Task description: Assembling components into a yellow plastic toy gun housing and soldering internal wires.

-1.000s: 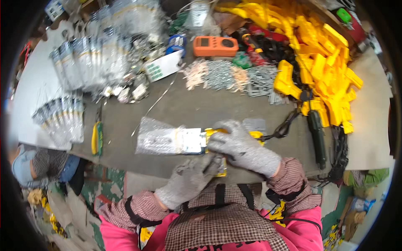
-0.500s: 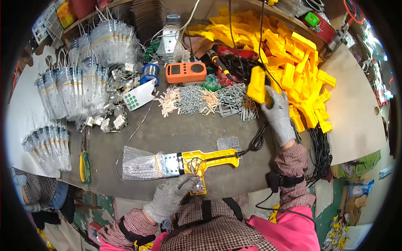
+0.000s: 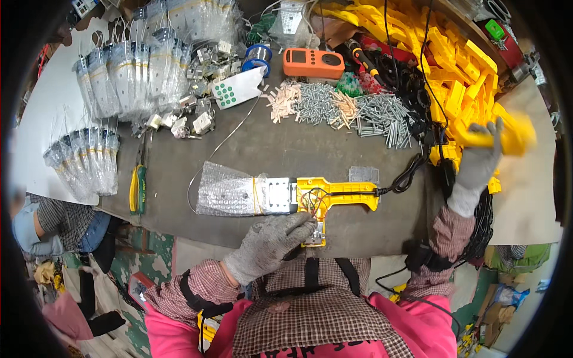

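On the bench in front of me lies a half-open yellow tool housing (image 3: 351, 201) with a pistol-like side grip, thin wires and a small metal part inside. A black cord leaves its right end. From its left end comes a metal section sleeved in bubble wrap (image 3: 225, 191). My left hand (image 3: 268, 246), in a grey glove, is closed at the side grip near the wires, its fingertips partly covering them. Beside the heap of yellow shells (image 3: 459, 71), my gloved right hand (image 3: 479, 160) grips a yellow plastic shell (image 3: 514, 130), blurred by motion.
Screws (image 3: 382, 116) and pale small pegs (image 3: 284, 101) lie beyond the housing, near an orange meter (image 3: 313, 62) and a solder spool (image 3: 257, 58). Pliers (image 3: 138, 188) and bubble-wrapped parts (image 3: 89, 158) are at left. Black cords hang beside my right forearm.
My right hand has carried the yellow shell rightward, from beside the screws to the right side of the heap. My left hand stays at the housing. The whole view has shifted.
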A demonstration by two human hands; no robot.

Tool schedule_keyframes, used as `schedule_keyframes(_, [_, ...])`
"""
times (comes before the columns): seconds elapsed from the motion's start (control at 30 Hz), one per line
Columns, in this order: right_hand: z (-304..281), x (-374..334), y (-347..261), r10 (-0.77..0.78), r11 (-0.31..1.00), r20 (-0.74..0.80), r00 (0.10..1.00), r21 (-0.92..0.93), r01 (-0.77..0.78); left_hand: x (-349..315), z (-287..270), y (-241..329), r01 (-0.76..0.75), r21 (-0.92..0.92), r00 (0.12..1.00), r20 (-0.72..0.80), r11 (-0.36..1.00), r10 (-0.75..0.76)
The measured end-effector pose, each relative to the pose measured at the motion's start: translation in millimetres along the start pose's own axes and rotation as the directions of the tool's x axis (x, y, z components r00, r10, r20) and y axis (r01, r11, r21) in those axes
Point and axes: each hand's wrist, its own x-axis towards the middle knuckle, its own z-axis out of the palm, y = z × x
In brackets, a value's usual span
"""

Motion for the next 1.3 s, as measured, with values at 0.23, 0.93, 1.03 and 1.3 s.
schedule_keyframes(0.23, [80.9,-132.3,12.2,0.433,0.891,-0.012,0.901,-0.148,-0.43,2.7,-0.4,9.4,0.002,0.022,0.994,-0.108,1.0,0.0])
schedule_keyframes(0.93, [117.0,-142.2,41.9,0.753,0.424,0.544,0.37,-0.831,0.359,-15.4,17.2,1.4,0.055,-0.025,0.992,-0.115,0.998,-0.058])
schedule_keyframes(1.03, [107.3,-134.0,36.2,0.813,0.552,0.54,0.22,-0.834,0.008,-18.4,16.0,-2.0,0.036,-0.067,0.998,-0.055,0.997,-0.039])
schedule_keyframes(1.3, [108.3,-155.5,38.9,0.697,0.445,0.608,0.38,-0.782,0.436,-21.4,9.5,12.6,0.053,0.029,0.991,-0.124,0.998,-0.049])
